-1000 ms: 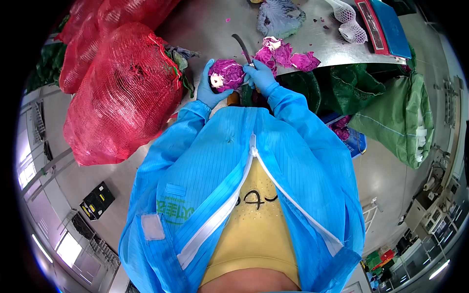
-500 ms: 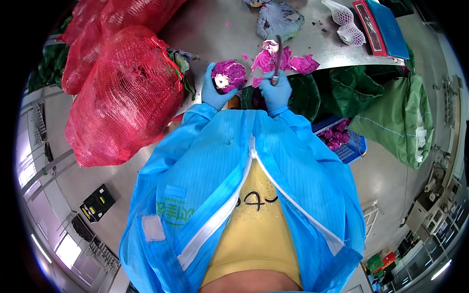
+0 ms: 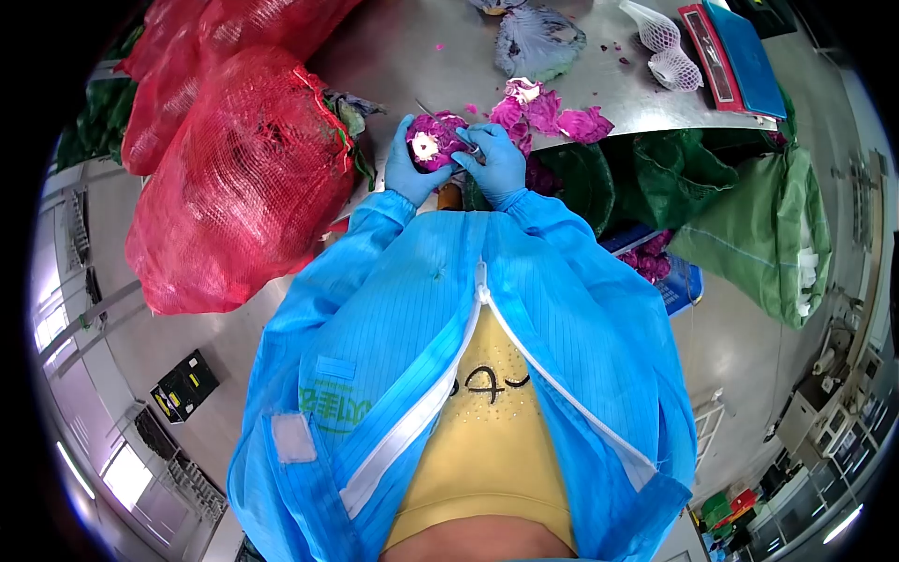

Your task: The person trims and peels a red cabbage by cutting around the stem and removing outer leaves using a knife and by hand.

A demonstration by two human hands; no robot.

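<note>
A red cabbage (image 3: 443, 128) with a pale cut stem end sits in my left hand (image 3: 405, 175), whose gloved fingers wrap round its left side and underside. Against its right side is my right hand (image 3: 499, 167), also in a blue glove, closed on a knife (image 3: 425, 108). The thin blade reaches across the top of the cabbage, and part of it is hidden by leaves. Loose purple cabbage leaves (image 3: 541, 113) lie on the steel table (image 3: 412, 51) just right of my hands.
Red mesh sacks (image 3: 239, 187) crowd the left. Wilted outer leaves (image 3: 536, 42) lie farther back, near white foam netting (image 3: 674, 67) and a red and blue box (image 3: 740, 61). Green sacks (image 3: 758, 225) and a blue crate (image 3: 688, 288) with purple pieces stand at right, below the table edge.
My right hand has moved left with the knife, from beside the loose leaves to the cabbage. The knife has swung from upright to slanting across it. My left hand stays nearly in place.
</note>
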